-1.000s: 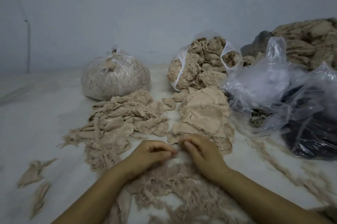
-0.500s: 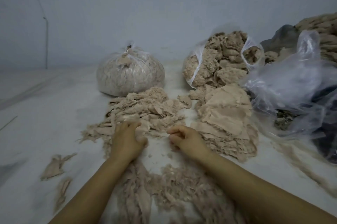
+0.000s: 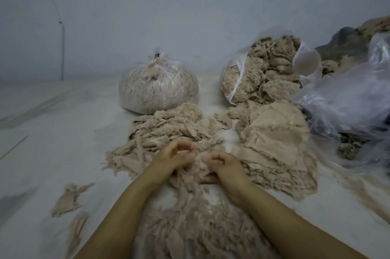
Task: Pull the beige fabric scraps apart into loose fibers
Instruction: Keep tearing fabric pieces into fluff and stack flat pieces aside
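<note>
Head view: pale floor [image 3: 52,132] carries, at 1 o'clock of the hands, a stack of flat beige fabric scraps [image 3: 274,144]; at 12 o'clock a mound of torn scraps [image 3: 168,132]; at 6 o'clock, between the forearms, a heap of loose fibers [image 3: 200,227]. Beyond, a tied clear bag [image 3: 158,90] at 11 and an open bag [image 3: 263,77] at 1. Left hand [image 3: 172,157] and right hand [image 3: 224,163], fingers curled, each pinch a fibrous tuft [image 3: 197,163] between them.

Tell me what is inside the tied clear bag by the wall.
The tied clear bag is packed with pale beige fluffy material, with a tuft poking out at the knot. Through the plastic it looks like loose fiber; the blur hides whether whole scraps are mixed in, or what lies deeper.
</note>
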A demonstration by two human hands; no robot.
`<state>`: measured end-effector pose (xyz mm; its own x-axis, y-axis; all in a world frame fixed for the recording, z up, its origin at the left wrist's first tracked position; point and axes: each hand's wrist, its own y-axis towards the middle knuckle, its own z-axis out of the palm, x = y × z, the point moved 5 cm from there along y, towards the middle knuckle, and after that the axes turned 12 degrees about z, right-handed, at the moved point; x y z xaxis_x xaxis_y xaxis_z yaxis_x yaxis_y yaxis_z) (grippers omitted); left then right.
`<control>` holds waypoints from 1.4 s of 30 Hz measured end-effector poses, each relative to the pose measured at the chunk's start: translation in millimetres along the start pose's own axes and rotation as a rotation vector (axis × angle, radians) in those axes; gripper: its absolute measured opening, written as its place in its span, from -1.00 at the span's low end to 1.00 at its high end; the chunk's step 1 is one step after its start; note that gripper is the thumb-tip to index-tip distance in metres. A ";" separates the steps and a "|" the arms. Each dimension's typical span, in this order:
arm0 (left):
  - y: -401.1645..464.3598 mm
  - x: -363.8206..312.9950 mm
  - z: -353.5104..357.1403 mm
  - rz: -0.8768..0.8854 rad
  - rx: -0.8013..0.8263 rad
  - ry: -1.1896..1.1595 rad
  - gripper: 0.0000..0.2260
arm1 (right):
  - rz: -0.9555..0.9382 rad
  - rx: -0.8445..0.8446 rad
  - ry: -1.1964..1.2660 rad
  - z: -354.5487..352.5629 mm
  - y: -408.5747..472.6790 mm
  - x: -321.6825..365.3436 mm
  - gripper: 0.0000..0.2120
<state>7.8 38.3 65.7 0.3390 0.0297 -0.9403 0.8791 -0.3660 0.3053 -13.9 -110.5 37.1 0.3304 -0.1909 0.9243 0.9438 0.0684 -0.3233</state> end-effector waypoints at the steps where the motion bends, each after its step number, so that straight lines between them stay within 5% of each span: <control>1: 1.8 1.4 -5.4 -0.030 0.003 0.050 -0.70 | -0.041 -0.021 0.013 -4.2 0.9 1.6 -0.88; 4: 3.4 10.2 -4.5 -0.061 0.140 0.243 -0.79 | -0.151 -0.047 0.066 -11.4 0.4 5.9 -0.82; 10: 4.0 10.8 -12.2 0.039 -0.234 -0.034 -0.90 | -0.215 -0.132 0.119 -19.1 3.3 4.9 -0.85; 11: 2.4 7.6 -7.7 0.059 -0.181 -0.004 -0.94 | -0.214 -0.146 0.115 -19.7 4.2 4.4 -0.87; 14: -3.6 8.9 16.3 0.073 0.019 0.138 -0.61 | -0.206 -0.071 0.109 -11.5 4.1 1.4 -0.88; 17: -1.9 10.5 22.6 0.057 -0.133 0.077 -0.89 | -0.172 0.034 0.149 -3.3 2.0 -1.8 -0.82; 20: -3.2 18.9 16.0 -0.049 -0.233 -0.213 -0.89 | -0.158 0.024 0.209 -7.0 1.7 -0.8 -0.79; 26: -8.3 22.9 26.2 -0.024 -0.020 -0.147 -0.71 | -0.180 0.034 0.197 -8.6 -2.6 2.1 -0.68; 29: -6.6 24.7 11.3 -0.041 -0.277 -0.124 -0.85 | -0.184 0.027 0.197 -9.6 -3.4 1.9 -0.69; 33: -7.3 27.7 -5.8 -0.138 -0.458 -0.385 -0.83 | -0.169 0.049 0.105 -9.6 -4.4 2.3 -0.69; 38: -9.1 19.6 13.5 -0.161 -0.276 -0.513 -0.82 | -0.131 0.126 -0.038 -0.7 -7.5 -1.6 -0.42; 42: -10.1 15.4 20.9 -0.135 -0.275 -0.293 -0.74 | -0.153 0.166 -0.025 5.3 -11.1 0.3 -0.79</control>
<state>-2.9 23.1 45.0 0.1397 -0.2202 -0.9654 0.9791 -0.1145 0.1678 -24.2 -106.2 42.1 0.1812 -0.1873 0.9654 0.9692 0.2007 -0.1430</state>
